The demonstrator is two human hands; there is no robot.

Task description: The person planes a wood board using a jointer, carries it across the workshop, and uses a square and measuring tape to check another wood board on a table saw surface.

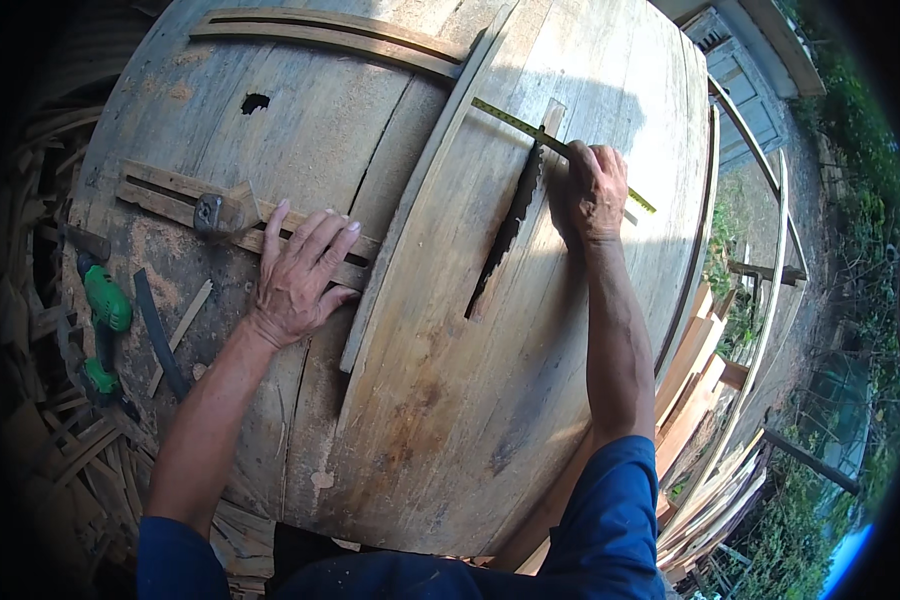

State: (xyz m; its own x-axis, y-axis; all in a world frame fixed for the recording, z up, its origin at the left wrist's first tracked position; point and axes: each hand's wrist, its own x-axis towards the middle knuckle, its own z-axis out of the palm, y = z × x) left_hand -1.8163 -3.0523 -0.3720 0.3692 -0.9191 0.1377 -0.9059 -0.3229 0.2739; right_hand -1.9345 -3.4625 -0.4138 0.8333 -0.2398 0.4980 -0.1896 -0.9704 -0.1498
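Note:
My right hand (600,190) is closed on a yellow tape measure (510,120). Its blade stretches slantwise over a wide wooden board (410,440) and sticks out past the hand on the right. Beneath the tape, a dark long slot (510,235) with a jagged edge runs through the board. My left hand (305,262) lies with fingers spread on a slotted wooden strip (160,195), left of the board's raised edge (410,220). Beside its fingertips sits a dark metal-headed tool (210,212), probably a hammer, against a small wood block.
A green and black power tool (108,300) lies at the left, near a dark curved strip (160,330) and a thin wood sliver (182,325). Another slotted strip (320,35) is at the far side. A small hole (255,103) pierces the tabletop. Planks (695,370) stand at the right.

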